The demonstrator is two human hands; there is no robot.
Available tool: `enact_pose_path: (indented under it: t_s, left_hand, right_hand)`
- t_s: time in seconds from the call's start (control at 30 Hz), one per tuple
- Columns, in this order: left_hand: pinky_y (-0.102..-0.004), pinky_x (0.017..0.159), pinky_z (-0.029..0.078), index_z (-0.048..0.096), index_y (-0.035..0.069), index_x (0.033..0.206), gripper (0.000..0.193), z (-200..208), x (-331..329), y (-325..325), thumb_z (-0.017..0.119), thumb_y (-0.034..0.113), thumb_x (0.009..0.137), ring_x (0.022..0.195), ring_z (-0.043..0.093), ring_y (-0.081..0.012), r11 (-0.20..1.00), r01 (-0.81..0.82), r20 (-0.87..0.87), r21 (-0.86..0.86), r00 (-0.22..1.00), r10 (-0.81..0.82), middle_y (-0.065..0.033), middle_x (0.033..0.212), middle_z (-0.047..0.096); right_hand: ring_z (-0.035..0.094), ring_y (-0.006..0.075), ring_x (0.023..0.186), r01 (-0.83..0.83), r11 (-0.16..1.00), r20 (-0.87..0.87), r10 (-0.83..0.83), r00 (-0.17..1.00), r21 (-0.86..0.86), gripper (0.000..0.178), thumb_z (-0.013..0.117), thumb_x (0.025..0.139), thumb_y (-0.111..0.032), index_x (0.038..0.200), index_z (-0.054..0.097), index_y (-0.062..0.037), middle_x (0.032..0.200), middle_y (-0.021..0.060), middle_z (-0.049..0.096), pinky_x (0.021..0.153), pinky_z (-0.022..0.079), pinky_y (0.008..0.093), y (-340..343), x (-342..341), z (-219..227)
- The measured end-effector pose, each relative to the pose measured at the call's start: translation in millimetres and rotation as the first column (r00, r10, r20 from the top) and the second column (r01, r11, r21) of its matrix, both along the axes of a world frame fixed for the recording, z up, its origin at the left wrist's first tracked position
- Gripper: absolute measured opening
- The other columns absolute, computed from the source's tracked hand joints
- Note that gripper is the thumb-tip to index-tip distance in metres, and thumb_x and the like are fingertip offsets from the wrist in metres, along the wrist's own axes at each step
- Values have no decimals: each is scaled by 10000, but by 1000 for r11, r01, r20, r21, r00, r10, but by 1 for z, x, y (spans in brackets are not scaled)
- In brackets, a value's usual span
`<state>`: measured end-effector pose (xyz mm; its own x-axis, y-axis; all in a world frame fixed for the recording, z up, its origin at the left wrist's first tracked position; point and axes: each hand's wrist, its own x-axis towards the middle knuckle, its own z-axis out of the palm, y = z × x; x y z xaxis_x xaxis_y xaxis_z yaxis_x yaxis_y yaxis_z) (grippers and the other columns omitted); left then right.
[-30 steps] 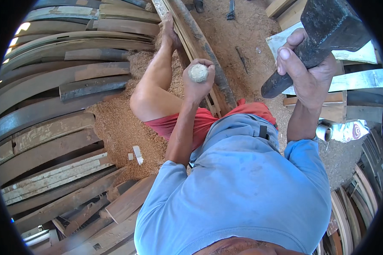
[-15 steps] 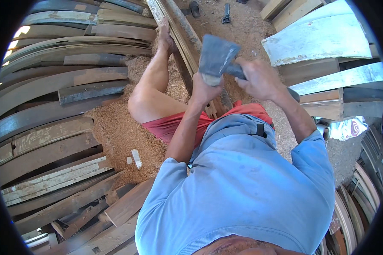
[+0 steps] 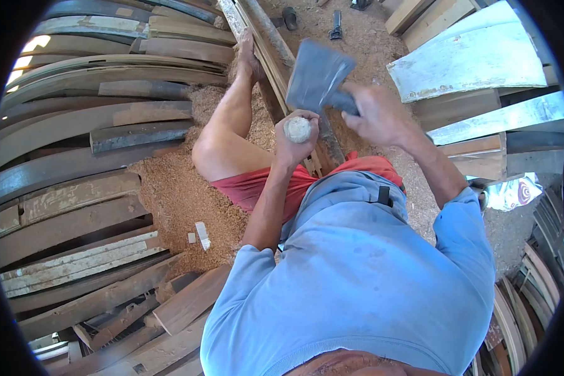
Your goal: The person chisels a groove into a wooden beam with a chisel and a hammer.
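Note:
My right hand point(image 3: 379, 116) is closed around the short dark handle of a mallet point(image 3: 319, 74). Its broad, grey, wedge-shaped head is raised just beyond my left hand point(image 3: 292, 145). That hand is wrapped round a chisel point(image 3: 297, 130), whose pale, round, worn butt faces up; the blade is hidden below my fist. From the mallet head to the butt there seems to be a small gap. Under both hands runs a long wooden piece point(image 3: 266, 47), reaching between my legs, with my bare left foot point(image 3: 247, 53) against it.
Stacked curved boards point(image 3: 88, 119) fill the left side. Wood shavings point(image 3: 182, 194) cover the floor beside my knee. A whitish panel point(image 3: 470, 53) and more planks lie at the right. Beyond the work, a dark tool point(image 3: 336, 25) rests on the floor.
The mallet head has lifted slightly away from my left fist, uncovering the chisel's round butt. My left hand has shifted a little toward me and still grips the chisel.

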<state>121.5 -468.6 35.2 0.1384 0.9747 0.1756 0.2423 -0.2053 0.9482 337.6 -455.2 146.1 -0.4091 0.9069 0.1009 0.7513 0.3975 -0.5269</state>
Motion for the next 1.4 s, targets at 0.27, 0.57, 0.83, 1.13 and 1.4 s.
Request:
enact_pose_path:
  t_s: [0.27,0.57,0.83,1.13,1.4]
  left_hand:
    - [-268,683,507,718,10,916,71,4,-15,-6,686,63,882,746,629,-112,999,50,4,-22,999,-50,-58,828,688]
    - [-238,624,488,696,0,1018,121,-26,-20,-14,654,49,916,693,595,-64,995,89,51,-34,995,-88,-6,769,651]
    - [-305,707,521,663,5,1081,210,-39,-24,-20,694,127,912,751,626,-147,999,1,-63,35,998,1,-28,808,656]
    - [-322,797,547,664,5,1143,305,-55,-22,76,742,94,862,889,674,-192,968,-111,436,-223,877,201,-99,1012,704]
    - [-232,635,483,684,29,967,105,-15,-15,5,726,94,896,724,603,-59,987,31,176,-156,984,-3,-3,785,639]
  right_hand:
    - [696,319,725,169,974,-625,-40,779,149,296,701,847,-161,1089,652,3,819,162,708,686,547,421,1,-33,61]
    - [706,384,769,-69,997,-257,77,963,39,324,731,813,-168,1089,640,-24,827,168,710,702,552,462,3,-25,35]
    - [689,411,785,-235,972,79,234,969,2,309,736,798,-216,1035,653,-36,789,220,679,698,530,498,0,-28,5]
    - [687,318,756,-139,966,-464,22,886,-218,344,728,809,-183,1066,644,30,827,205,691,740,533,424,-11,-34,12]
    - [623,157,726,-11,999,-635,-24,772,-52,311,778,844,-189,1026,656,31,817,95,677,705,520,330,-21,2,32]
